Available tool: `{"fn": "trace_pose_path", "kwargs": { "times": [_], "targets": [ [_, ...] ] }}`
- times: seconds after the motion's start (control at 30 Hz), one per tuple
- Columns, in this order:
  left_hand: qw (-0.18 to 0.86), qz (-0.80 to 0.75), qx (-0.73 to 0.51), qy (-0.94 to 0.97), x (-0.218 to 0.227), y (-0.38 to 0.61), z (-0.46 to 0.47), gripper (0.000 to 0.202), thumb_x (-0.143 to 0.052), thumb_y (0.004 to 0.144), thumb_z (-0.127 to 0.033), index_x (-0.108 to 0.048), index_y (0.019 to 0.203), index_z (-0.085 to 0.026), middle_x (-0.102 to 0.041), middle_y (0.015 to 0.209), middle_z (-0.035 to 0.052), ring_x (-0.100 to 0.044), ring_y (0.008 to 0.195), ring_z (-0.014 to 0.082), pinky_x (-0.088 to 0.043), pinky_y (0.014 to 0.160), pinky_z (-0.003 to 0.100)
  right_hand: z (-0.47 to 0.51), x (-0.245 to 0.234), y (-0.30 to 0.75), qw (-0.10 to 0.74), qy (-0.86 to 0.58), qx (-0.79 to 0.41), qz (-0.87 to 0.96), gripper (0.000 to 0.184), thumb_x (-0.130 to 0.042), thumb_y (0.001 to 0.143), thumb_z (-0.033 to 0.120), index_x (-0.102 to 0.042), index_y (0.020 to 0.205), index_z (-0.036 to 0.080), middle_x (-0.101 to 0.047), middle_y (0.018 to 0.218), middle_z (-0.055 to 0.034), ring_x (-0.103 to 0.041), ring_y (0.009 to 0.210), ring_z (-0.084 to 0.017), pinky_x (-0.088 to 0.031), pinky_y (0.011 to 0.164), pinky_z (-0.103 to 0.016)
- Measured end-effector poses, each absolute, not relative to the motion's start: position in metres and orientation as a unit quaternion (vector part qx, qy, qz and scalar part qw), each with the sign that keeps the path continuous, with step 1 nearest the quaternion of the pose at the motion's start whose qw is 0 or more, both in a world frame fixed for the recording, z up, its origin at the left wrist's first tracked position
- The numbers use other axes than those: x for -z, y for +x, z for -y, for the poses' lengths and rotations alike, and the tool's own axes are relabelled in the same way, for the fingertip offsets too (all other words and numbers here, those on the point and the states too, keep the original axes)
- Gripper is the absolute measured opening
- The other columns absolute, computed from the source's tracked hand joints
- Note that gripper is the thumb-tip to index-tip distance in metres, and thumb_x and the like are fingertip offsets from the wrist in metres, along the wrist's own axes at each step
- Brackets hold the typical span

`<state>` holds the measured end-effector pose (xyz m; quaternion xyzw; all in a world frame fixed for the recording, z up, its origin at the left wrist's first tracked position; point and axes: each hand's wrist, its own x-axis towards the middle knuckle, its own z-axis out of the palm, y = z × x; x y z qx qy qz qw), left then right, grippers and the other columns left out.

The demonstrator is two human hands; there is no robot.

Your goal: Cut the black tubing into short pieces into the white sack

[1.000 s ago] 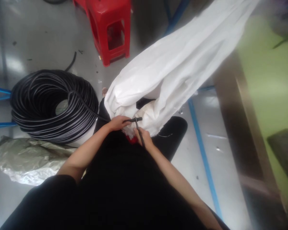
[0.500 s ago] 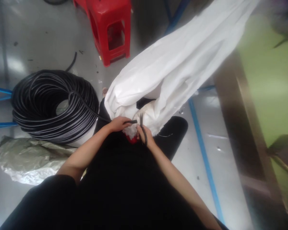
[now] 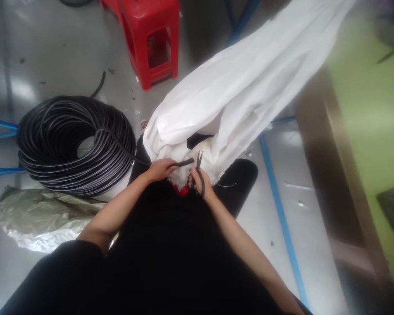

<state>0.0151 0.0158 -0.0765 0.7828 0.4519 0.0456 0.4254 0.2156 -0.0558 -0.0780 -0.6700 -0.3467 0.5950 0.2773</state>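
Grey floor point(image 3: 52, 61) bears black cable coil point(image 3: 61, 169). Right of coil: left hand point(image 3: 161, 170) closed round cable point(image 3: 186, 162), tip protruding, seemingly to steady it; right hand point(image 3: 206, 181) curled round scissors point(image 3: 198, 162), blades slightly parted, just beside tip. White sack point(image 3: 223, 100) also right of coil.

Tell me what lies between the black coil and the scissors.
In the head view: a black-clad leg, the left hand, the black tubing it holds, and some white sheeting.

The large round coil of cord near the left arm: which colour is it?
The round coil of cord is black, best seen in the head view.
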Motion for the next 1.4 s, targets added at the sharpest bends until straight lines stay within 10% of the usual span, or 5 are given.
{"fn": "trace_pose_path", "kwargs": {
  "times": [0.27,0.57,1.4],
  "targets": [
    [0.411,-0.474,-0.067,0.776,0.077,0.019,-0.021,0.031,-0.043,0.092,-0.04,-0.066,0.101,-0.021,-0.067,0.098,0.0046,-0.06,0.091,0.0187,-0.046,0.081,0.029,0.061,0.072,0.212,0.068,-0.663,-0.531,0.523,0.038,-0.043,0.089,0.054,-0.056,0.11,0.024,-0.068,0.086,-0.0023,-0.064,0.08,-0.019,-0.047,0.075,-0.031],
    [0.402,-0.445,-0.028,0.8,0.074,0.018,-0.02,0.033,-0.041,0.092,-0.041,-0.066,0.102,-0.022,-0.067,0.1,0.0047,-0.06,0.093,0.0196,-0.046,0.08,0.028,0.053,0.063,0.208,0.01,-0.655,-0.506,0.562,0.041,-0.04,0.091,0.055,-0.055,0.114,0.025,-0.069,0.092,-0.0061,-0.064,0.083,-0.022,-0.046,0.074,-0.032],
    [0.426,-0.442,-0.039,0.789,0.083,0.018,-0.023,0.032,-0.045,0.091,-0.04,-0.067,0.106,-0.022,-0.068,0.103,0.0047,-0.061,0.094,0.0196,-0.046,0.082,0.029,0.06,0.072,0.207,0.134,-0.689,-0.491,0.515,0.045,-0.04,0.087,0.058,-0.051,0.064,0.02,-0.055,0.054,-0.0014,-0.057,0.057,-0.018,-0.046,0.057,-0.028]
  ]
}}
